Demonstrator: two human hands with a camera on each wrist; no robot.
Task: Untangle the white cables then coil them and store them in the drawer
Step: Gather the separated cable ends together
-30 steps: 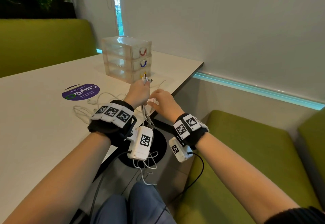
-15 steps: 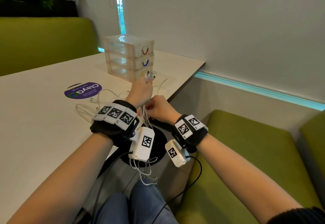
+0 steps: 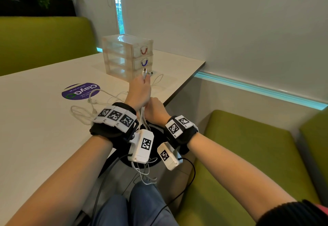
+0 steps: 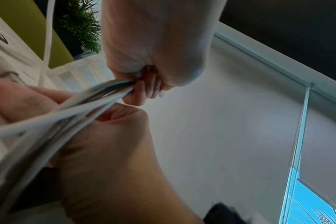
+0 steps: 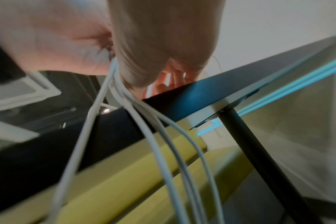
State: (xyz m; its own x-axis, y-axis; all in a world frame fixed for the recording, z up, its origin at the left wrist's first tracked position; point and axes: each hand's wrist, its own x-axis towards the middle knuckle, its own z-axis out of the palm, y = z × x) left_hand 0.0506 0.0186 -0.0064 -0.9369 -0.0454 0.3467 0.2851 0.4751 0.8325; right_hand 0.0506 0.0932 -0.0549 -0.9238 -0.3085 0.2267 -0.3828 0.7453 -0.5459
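Observation:
My left hand (image 3: 140, 92) is raised over the table's front edge and grips a bundle of white cables (image 3: 143, 119), whose connector ends (image 3: 145, 73) stick up above its fingers. Just below it my right hand (image 3: 154, 109) is curled round the same bundle. In the left wrist view the strands (image 4: 77, 110) run taut between the two fists. The right wrist view shows several strands (image 5: 163, 136) hanging loose below my right hand (image 5: 159, 53); their ends dangle near my knees (image 3: 144, 174). The clear three-drawer unit (image 3: 127, 57) stands behind my hands, all drawers shut.
More white cable loops (image 3: 83, 112) lie on the white table (image 3: 35, 137) left of my left wrist, near a purple round sticker (image 3: 80, 90). The table's dark edge (image 5: 201, 98) and black leg (image 5: 259, 151) are close by. Green bench seats (image 3: 239, 154) are on the right.
My right hand has drawn back along the bundle, toward me, and now sits right under the left hand. The left hand stays up, holding the connector ends.

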